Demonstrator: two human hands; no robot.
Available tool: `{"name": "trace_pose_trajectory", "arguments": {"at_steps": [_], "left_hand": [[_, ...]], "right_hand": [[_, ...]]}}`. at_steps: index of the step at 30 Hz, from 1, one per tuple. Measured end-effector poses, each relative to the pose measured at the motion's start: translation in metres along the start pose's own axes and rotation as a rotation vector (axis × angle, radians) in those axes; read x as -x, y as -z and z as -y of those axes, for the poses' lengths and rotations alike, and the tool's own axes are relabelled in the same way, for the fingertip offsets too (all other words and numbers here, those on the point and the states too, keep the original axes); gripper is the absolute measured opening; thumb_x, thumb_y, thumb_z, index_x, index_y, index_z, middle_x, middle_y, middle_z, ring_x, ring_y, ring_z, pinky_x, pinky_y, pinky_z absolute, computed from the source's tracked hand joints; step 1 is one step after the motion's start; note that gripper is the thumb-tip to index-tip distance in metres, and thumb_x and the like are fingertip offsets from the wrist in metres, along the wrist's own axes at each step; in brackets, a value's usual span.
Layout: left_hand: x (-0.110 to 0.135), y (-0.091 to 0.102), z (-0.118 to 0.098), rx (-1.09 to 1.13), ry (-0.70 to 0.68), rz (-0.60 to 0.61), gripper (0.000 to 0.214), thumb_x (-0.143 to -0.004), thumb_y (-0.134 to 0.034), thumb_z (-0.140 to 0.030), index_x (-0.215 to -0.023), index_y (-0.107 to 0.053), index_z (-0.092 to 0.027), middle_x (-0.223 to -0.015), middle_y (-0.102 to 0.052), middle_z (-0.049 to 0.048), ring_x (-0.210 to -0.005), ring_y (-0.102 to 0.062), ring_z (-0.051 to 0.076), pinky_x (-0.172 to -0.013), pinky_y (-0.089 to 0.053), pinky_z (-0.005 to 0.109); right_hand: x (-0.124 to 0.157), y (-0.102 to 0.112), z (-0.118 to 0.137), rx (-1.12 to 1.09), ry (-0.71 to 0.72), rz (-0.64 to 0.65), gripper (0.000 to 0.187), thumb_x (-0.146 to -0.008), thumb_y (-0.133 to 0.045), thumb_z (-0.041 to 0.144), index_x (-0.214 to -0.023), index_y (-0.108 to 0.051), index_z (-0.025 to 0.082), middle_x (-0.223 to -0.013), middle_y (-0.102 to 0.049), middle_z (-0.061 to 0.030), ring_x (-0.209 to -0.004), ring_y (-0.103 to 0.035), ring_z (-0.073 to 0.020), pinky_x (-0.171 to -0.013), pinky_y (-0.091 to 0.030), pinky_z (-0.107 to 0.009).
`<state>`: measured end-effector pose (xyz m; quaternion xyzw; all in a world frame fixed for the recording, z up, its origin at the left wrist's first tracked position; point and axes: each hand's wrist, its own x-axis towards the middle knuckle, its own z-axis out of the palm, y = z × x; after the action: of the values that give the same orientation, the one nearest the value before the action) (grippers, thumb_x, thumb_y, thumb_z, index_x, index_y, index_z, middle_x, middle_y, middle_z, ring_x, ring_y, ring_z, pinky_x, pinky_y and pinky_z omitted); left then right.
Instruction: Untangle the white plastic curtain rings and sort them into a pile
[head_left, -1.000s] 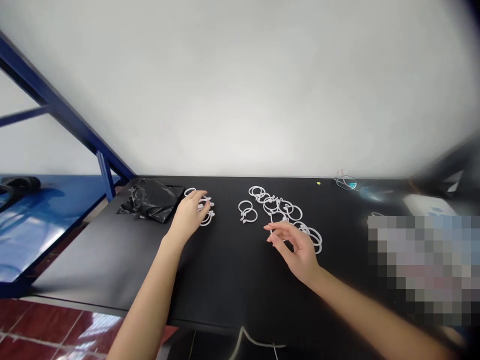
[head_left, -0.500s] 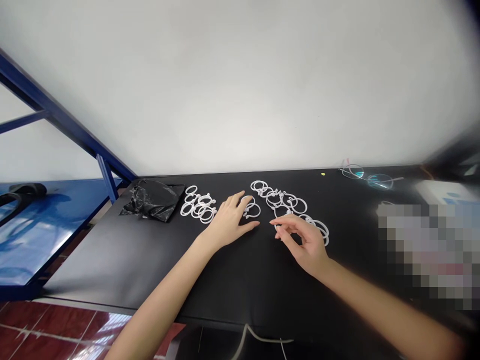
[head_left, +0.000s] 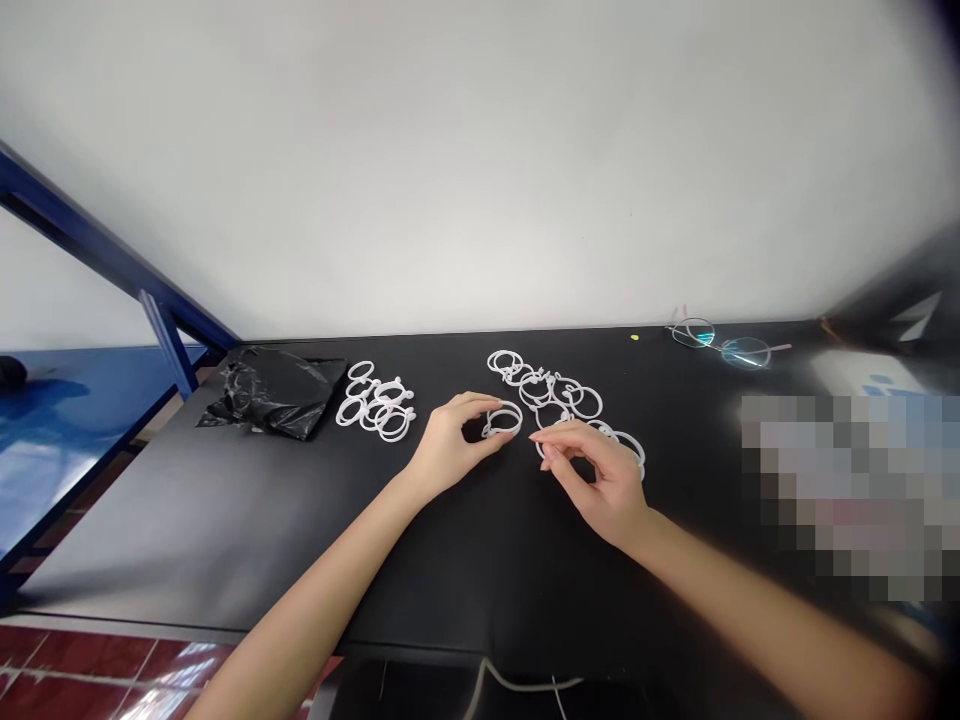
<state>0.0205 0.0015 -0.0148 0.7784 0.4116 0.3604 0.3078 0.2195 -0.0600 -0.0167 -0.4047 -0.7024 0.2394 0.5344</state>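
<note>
My left hand (head_left: 456, 445) is closed around a pair of white curtain rings (head_left: 504, 420), with thumb and fingertips at their edges. Just to the right, my right hand (head_left: 600, 470) has its thumb and fingers pinched together; anything between the fingertips is too small to make out. Behind and partly under it lies a loose spread of white curtain rings (head_left: 592, 403) with little eyelets. Left of my left hand, a second cluster of curtain rings (head_left: 394, 425) rests on the black table (head_left: 300, 530).
A crumpled black plastic bag (head_left: 277, 390) lies at the table's left. Eyeglasses (head_left: 742, 352) and a small yellow-green speck (head_left: 634, 337) are near the wall. A blurred, pixelated item covers the right side. A pale cable (head_left: 525, 686) hangs below the front edge.
My left hand was spread over the pair of rings and has closed its thumb and fingers on them. My right hand stays pinched close by. The camera view has shifted slightly.
</note>
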Motion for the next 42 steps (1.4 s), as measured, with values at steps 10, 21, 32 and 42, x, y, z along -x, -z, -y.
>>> {"name": "trace_pose_trajectory", "arguments": {"at_steps": [10, 21, 32, 42], "left_hand": [[0.017, 0.003, -0.031, 0.276, -0.009, -0.001, 0.042, -0.076, -0.079, -0.028, -0.114, -0.063, -0.021, -0.103, -0.068, 0.0072, -0.086, -0.064, 0.018, -0.084, -0.054, 0.035], [0.021, -0.01, -0.03, 0.457, 0.006, 0.137, 0.017, -0.081, -0.072, -0.022, -0.097, -0.069, -0.016, -0.11, -0.06, 0.0084, -0.084, -0.065, 0.014, -0.08, -0.059, 0.03], [0.02, -0.001, -0.032, 0.401, 0.102, 0.201, 0.042, -0.072, -0.08, -0.025, -0.111, -0.063, -0.019, -0.101, -0.055, 0.0027, -0.074, -0.063, 0.01, -0.074, -0.058, 0.027], [0.017, 0.005, -0.035, 0.423, 0.135, 0.294, 0.04, -0.072, -0.081, -0.03, -0.106, -0.063, -0.018, -0.102, -0.057, 0.0025, -0.073, -0.064, 0.01, -0.071, -0.054, 0.026]], "right_hand": [[-0.002, 0.002, 0.005, 0.083, 0.073, 0.072, 0.016, -0.09, -0.059, 0.017, -0.1, -0.069, 0.024, -0.078, -0.068, -0.0021, -0.066, -0.065, -0.0157, -0.059, -0.057, -0.029], [-0.003, 0.006, 0.012, -0.041, -0.05, 0.155, 0.005, -0.089, -0.061, 0.019, -0.088, -0.066, 0.022, -0.08, -0.072, -0.002, -0.073, -0.07, -0.0169, -0.068, -0.06, -0.029], [-0.006, 0.012, 0.005, 0.032, 0.085, 0.068, 0.014, -0.086, -0.063, 0.009, -0.09, -0.068, 0.021, -0.074, -0.068, -0.0003, -0.064, -0.064, -0.013, -0.058, -0.053, -0.026], [-0.002, 0.005, 0.006, -0.008, 0.026, 0.024, 0.013, -0.089, -0.06, 0.011, -0.087, -0.065, 0.022, -0.072, -0.067, 0.001, -0.064, -0.064, -0.0132, -0.06, -0.053, -0.027]]}}
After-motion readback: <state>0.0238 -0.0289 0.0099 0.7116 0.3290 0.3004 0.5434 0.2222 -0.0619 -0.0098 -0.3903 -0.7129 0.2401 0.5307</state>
